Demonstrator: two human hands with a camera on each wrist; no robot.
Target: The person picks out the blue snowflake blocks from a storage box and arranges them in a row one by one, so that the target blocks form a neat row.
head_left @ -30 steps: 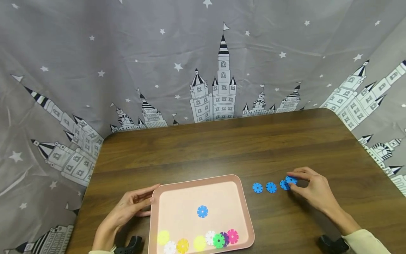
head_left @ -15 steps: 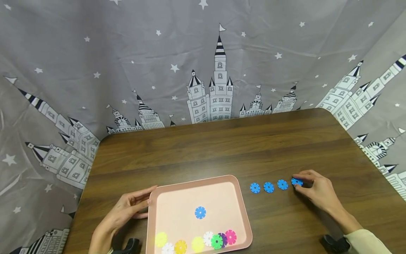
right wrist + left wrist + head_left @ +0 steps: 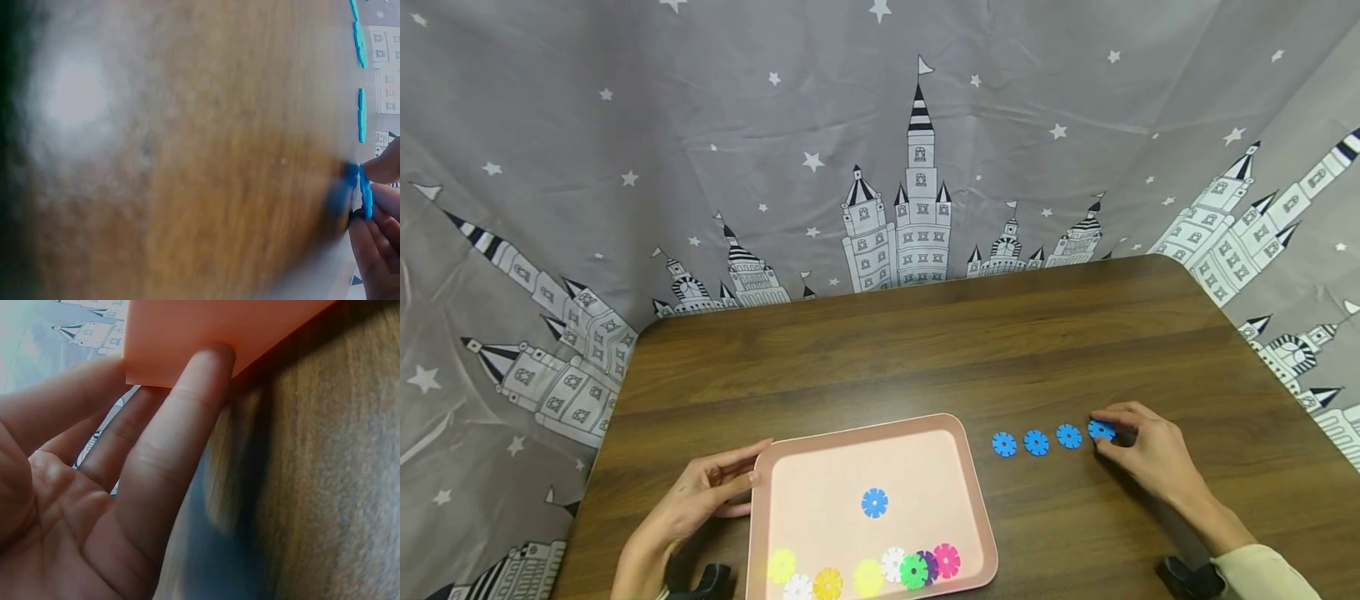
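My right hand [image 3: 1150, 450] pinches a blue notched plastic disc [image 3: 1101, 430] by its edges, thumb against fingers, just over the table. In the right wrist view that blue disc [image 3: 366, 192] appears edge-on, slightly above the wood. Three more blue discs [image 3: 1036, 442] lie in a row to its left. With fairly straight fingers, my left hand [image 3: 696, 492] touches the left side of a pink tray [image 3: 865, 435]. One fingertip presses the outer wall of the tray [image 3: 169, 337] in the left wrist view. A single blue disc [image 3: 875, 502] lies mid-tray.
Along the tray's near side lie several discs: a green disc [image 3: 913, 572], a pink disc [image 3: 948, 561], an orange disc [image 3: 828, 583], plus yellow, white and purple ones. The wooden table [image 3: 880, 358] ends at a grey castle-print curtain [image 3: 737, 125].
My right hand has shifted right with its disc, which overlapped the third blue disc before and now sits apart at the row's right end. The left hand keeps its place at the tray.
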